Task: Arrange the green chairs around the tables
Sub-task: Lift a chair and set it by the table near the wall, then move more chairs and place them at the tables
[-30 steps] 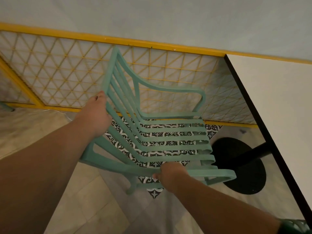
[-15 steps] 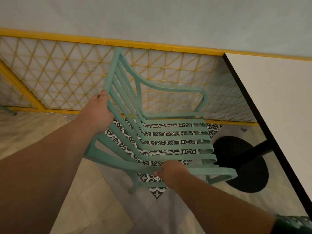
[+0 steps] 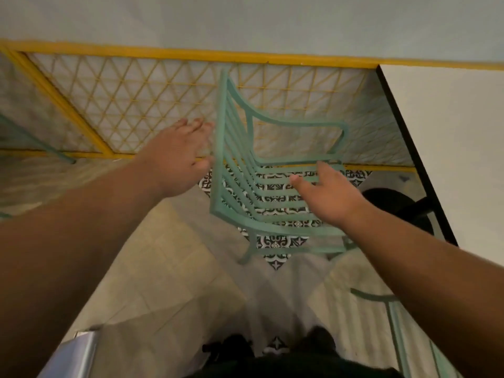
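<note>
Released since a second ago: both hands off the green chair (image 3: 275,186), fingers spread, holding nothing. Left hand (image 3: 178,156) just beside the slatted backrest, fingertips near its edge; contact not clear. Right hand (image 3: 327,196) open above the seat slats, apart from the near armrest. Chair upright on the patterned floor tiles (image 3: 275,242), against the yellow lattice fence (image 3: 131,105), just left of the white table (image 3: 452,148), facing it. Round black table base (image 3: 398,203) beyond the seat. Second green chair (image 3: 395,323) at the lower right edge.
</note>
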A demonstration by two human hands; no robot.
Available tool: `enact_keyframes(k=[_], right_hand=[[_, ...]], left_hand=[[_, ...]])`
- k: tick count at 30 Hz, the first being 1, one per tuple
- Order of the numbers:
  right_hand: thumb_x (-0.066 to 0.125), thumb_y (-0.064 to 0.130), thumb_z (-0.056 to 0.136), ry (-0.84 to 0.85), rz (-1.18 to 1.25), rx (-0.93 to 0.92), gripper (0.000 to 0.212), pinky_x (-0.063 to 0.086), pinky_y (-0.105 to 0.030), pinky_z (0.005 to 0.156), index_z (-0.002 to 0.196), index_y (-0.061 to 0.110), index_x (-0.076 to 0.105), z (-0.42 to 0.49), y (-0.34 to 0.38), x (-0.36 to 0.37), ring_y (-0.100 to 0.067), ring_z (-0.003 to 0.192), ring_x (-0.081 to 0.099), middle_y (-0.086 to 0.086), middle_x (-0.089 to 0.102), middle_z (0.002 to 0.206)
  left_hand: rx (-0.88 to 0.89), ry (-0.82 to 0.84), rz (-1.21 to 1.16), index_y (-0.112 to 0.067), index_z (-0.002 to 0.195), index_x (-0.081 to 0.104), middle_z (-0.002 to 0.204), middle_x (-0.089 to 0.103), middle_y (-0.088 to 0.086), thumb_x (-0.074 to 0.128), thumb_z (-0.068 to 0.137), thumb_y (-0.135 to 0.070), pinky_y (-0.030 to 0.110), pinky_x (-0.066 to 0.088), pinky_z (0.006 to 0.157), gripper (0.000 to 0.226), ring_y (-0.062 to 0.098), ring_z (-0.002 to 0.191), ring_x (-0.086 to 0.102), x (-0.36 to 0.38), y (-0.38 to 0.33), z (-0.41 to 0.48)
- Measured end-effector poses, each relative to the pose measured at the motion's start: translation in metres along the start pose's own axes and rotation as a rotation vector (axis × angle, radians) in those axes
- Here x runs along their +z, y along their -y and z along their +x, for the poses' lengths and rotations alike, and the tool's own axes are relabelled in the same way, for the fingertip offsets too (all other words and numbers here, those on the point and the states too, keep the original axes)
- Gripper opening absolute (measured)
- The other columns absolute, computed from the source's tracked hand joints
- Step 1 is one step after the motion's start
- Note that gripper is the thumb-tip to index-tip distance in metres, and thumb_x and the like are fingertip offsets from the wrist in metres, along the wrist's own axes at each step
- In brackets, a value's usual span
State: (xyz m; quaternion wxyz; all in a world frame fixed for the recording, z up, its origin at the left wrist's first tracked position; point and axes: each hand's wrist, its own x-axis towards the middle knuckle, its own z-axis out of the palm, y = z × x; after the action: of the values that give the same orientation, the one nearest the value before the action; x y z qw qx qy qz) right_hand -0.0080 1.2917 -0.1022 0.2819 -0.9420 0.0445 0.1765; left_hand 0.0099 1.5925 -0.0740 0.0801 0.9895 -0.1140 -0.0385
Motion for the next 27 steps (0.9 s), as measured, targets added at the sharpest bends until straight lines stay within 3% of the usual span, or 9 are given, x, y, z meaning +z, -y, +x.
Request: enact_keyframes(k=[11, 18, 27], right_hand=[[0.040, 0.085, 0.086, 0.077, 0.005, 0.011, 0.104, 0.031, -0.046, 0.116, 0.164, 0.024, 0.011, 0.020, 0.025, -0.050, -0.028, 0.151, 0.031, -0.005, 0.025, 0.169], [0.047, 0.081, 0.087, 0.117, 0.043, 0.102, 0.102, 0.031, -0.046, 0.117, 0.164, 0.026, 0.010, 0.071, 0.033, -0.046, -0.029, 0.152, 0.029, -0.005, 0.022, 0.170], [0.048, 0.079, 0.088, 0.055, 0.179, 0.351, 0.101, 0.029, -0.040, 0.118, 0.164, 0.024, 0.012, 0.084, 0.074, 0.005, -0.025, 0.152, 0.029, -0.005, 0.023, 0.170]], left_hand=[[0.103, 0.093, 0.219, -0.021, 0.164, 0.013, 0.171, 0.013, 0.006, 0.043, 0.100, -0.047, 0.046, 0.016, 0.125, 0.075, 0.028, 0.157, 0.010, -0.062, 0.032, 0.070], [0.175, 0.130, 0.231, -0.023, 0.164, 0.012, 0.171, 0.012, 0.003, 0.040, 0.099, -0.051, 0.046, 0.016, 0.126, 0.076, 0.025, 0.157, 0.010, -0.052, 0.057, 0.143], [0.418, 0.240, 0.293, -0.024, 0.164, 0.004, 0.172, 0.006, 0.002, 0.035, 0.100, -0.052, 0.045, 0.013, 0.127, 0.076, 0.022, 0.157, 0.005, -0.023, 0.118, 0.241]])
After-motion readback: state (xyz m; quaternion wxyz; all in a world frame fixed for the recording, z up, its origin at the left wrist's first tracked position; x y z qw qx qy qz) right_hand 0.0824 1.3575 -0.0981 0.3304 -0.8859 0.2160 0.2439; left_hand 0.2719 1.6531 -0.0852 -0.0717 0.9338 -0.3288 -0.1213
